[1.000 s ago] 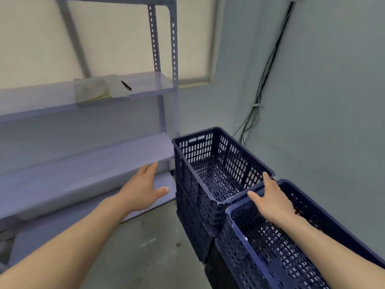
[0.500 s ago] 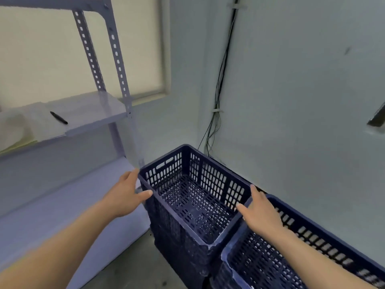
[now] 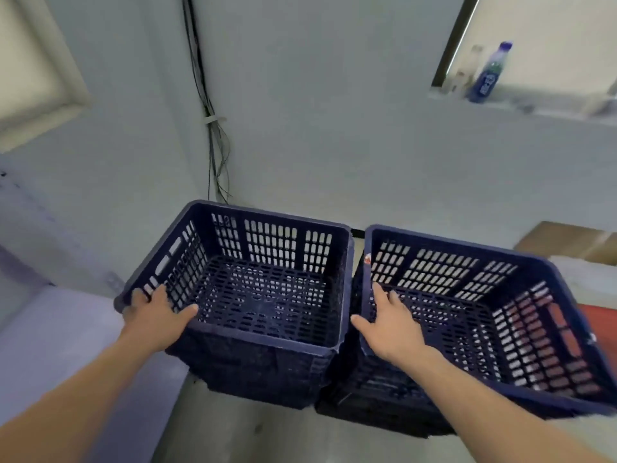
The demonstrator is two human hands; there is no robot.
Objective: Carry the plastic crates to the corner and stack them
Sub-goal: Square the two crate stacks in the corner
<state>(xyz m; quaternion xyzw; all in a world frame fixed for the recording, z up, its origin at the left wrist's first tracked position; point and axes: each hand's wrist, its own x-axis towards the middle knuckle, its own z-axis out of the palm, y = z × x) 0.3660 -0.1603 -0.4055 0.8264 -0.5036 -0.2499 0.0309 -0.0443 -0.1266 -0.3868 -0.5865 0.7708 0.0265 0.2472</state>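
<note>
– Since half a second back the head has swung right: the shelf uprights are out of view, and the left hand (image 3: 157,315), then in the air beside the crate, now sits on it.
– Where exactly?
– On the near left corner of the left crate (image 3: 270,242), fingers spread fairly straight over the rim, thumb along the near edge. It pinches nothing that I can see.
– And the other?
– The right hand (image 3: 390,325) has shifted onto the near left corner of the right crate (image 3: 440,262). It is wide, with fingers flat along the left rim and thumb pointing left toward the gap between the crates. It holds nothing.
– Where do the crates stand?
– In the corner, under the cables (image 3: 213,145), side by side and nearly touching. Each tops a pile: the left stack (image 3: 260,372) and the right stack (image 3: 384,396) show dark beneath them. The right crate looks tilted, but that may be the lens.
– How far along, then?
– Far, I judge. Two piles stand on the floor (image 3: 250,436). No loose crate is in view, though more may wait behind. What is left seems to be squaring the tops, or fetching another.
– Anything else?
– A bottle (image 3: 489,75) on the window ledge (image 3: 500,105) at far right, and a cardboard box (image 3: 567,242) past the right crate.
</note>
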